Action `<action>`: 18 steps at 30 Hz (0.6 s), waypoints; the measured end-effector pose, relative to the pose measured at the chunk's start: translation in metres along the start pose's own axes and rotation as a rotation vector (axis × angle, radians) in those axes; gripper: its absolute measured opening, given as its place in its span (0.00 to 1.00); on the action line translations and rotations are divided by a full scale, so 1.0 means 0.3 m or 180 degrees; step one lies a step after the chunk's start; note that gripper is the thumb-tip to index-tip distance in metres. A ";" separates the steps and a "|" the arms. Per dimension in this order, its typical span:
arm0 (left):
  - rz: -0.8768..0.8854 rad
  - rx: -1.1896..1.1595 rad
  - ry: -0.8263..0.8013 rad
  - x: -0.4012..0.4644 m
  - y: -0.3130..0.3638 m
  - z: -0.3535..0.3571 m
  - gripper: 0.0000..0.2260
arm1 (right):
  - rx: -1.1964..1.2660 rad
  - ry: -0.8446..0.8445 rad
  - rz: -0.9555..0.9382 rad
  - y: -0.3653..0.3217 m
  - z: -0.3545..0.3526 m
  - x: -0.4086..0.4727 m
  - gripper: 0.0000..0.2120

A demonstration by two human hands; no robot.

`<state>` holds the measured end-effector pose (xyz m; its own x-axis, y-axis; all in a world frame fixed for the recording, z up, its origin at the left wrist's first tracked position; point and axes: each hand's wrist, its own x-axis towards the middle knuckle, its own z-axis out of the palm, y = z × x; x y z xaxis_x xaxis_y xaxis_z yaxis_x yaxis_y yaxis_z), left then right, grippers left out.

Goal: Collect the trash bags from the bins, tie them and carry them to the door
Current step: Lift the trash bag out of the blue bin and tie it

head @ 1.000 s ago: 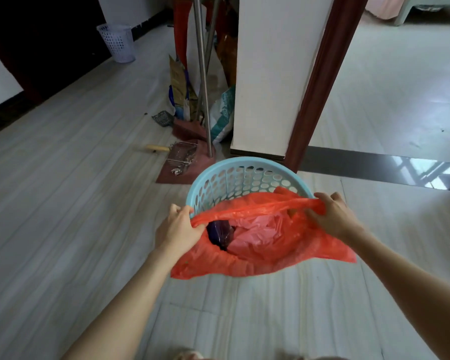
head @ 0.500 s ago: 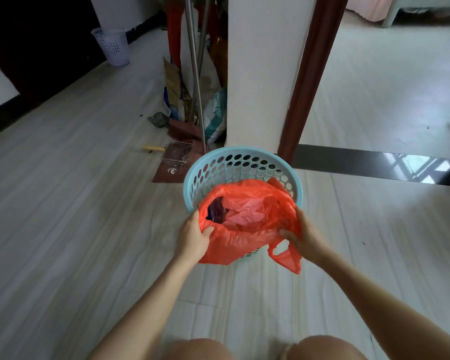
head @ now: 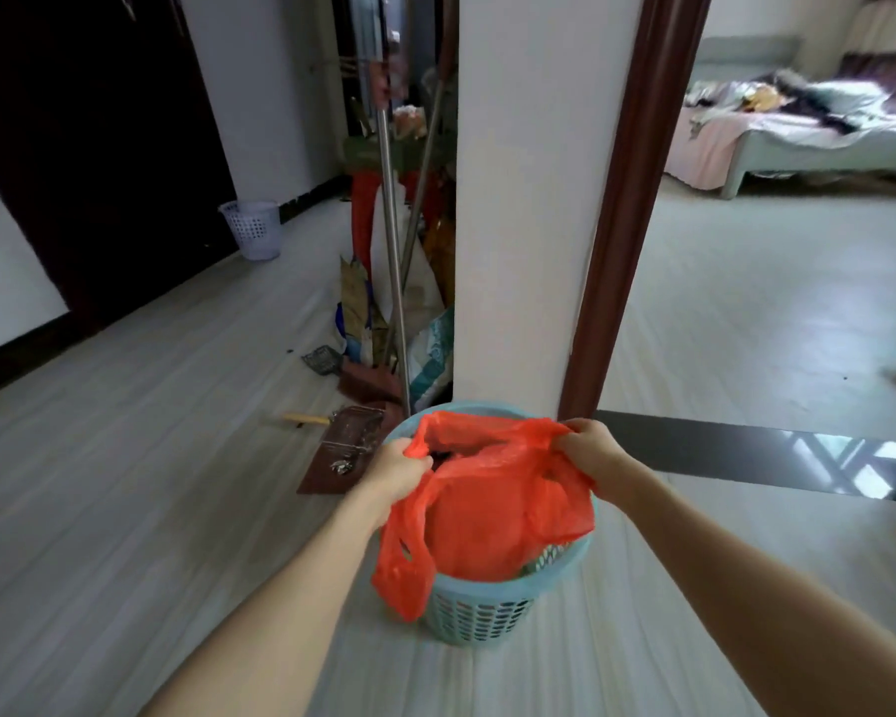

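**Thin bag, lifted by its rim**

Both hands, left hand (head: 397, 470) and right hand (head: 590, 452), pinch opposite sides of the red bag (head: 487, 509), which sits partly inside the blue bin (head: 479, 608) on the floor. The thin plastic could tear, or snag and tip the bin. The contents are hidden, and one handle loop dangles over the bin's near edge.

pale tiled floor (head: 125, 483) carries blue perforated bin (head: 479, 610), white bin (head: 253, 229) near the dark door, wire trap (head: 350, 445), leaning clutter by pillar.
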<state>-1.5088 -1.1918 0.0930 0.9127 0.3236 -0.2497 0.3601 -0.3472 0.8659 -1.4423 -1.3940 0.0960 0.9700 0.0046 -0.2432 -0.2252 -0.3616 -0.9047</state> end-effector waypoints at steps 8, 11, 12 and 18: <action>0.1176 -0.1118 0.0371 -0.112 0.292 -0.101 0.15 | 0.0800 0.0501 -0.1361 -0.320 -0.103 -0.086 0.14; 0.1548 -0.1310 0.0110 -0.244 0.385 -0.154 0.20 | 0.1087 0.0652 -0.1547 -0.387 -0.200 -0.186 0.14; 0.1590 -0.1323 -0.0088 -0.279 0.402 -0.163 0.21 | 0.1155 0.0647 -0.1521 -0.392 -0.225 -0.217 0.15; 0.1546 -0.0570 -0.0903 -0.446 0.436 -0.125 0.32 | 0.1113 0.0767 -0.1313 -0.343 -0.368 -0.448 0.18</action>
<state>-1.5911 -1.2475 0.2558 0.9898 -0.0920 0.1091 -0.1280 -0.2346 0.9636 -1.5393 -1.4605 0.2603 0.9682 -0.1471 0.2023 0.1976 -0.0461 -0.9792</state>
